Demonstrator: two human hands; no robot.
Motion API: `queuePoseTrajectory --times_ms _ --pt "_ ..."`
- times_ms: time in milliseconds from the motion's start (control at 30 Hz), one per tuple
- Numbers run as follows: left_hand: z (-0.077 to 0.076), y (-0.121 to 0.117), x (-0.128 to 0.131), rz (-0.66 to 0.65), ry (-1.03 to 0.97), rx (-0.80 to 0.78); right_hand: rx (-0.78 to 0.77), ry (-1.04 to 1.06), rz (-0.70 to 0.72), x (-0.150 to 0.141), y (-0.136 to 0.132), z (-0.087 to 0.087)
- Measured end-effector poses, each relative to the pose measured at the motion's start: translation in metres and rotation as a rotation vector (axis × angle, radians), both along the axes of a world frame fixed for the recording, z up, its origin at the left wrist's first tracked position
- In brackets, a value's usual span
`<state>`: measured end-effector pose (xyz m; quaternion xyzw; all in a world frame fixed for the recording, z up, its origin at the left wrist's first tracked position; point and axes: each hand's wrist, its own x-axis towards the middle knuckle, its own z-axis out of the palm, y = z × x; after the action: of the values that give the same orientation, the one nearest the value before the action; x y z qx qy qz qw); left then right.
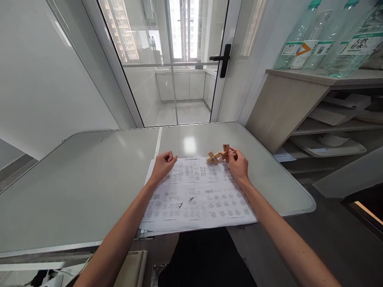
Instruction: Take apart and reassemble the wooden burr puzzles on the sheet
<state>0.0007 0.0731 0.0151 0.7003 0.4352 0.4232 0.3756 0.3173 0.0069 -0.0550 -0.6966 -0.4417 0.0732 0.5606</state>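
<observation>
A small wooden interlocking puzzle (220, 154) of crossed light-brown bars sits at the far edge of a printed instruction sheet (196, 197) on the grey table (74, 179). My right hand (239, 164) has its fingers closed on the puzzle's right side. My left hand (164, 163) rests as a loose fist on the sheet's far left corner, apart from the puzzle, with nothing visible in it.
A glass door with a black handle (224, 59) stands behind the table. To the right is a wooden shelf unit (287, 103) with several water bottles (329, 40) on top and trays and papers inside. The table has a seam down its middle.
</observation>
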Motion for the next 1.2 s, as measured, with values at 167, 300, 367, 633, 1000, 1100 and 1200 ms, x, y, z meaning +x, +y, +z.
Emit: queuePoseTrajectory --times_ms 167,300,367,633,1000,1100,1200 --pt "-0.002 -0.017 0.026 -0.133 0.005 -0.037 0.033 0.126 -0.028 0.003 0.0 0.0" --pt "-0.005 -0.028 0.043 -0.268 0.032 -0.043 0.053 0.235 -0.059 0.006 0.0 -0.001" --pt "-0.008 -0.029 0.048 -0.318 0.038 -0.056 0.081 0.378 -0.02 0.008 0.0 -0.001" --pt "-0.029 -0.017 0.045 -0.247 0.069 -0.071 0.274 0.838 0.199 0.011 0.004 0.007" --pt "-0.029 -0.027 0.049 -0.281 0.084 -0.036 0.011 0.956 0.813 -0.004 -0.009 0.016" --pt "-0.031 -0.03 0.048 -0.336 0.097 0.001 -0.086 0.904 0.977 -0.008 -0.012 0.016" --pt "-0.034 -0.034 0.048 -0.377 0.131 0.068 -0.15 0.883 1.053 -0.012 -0.014 0.016"
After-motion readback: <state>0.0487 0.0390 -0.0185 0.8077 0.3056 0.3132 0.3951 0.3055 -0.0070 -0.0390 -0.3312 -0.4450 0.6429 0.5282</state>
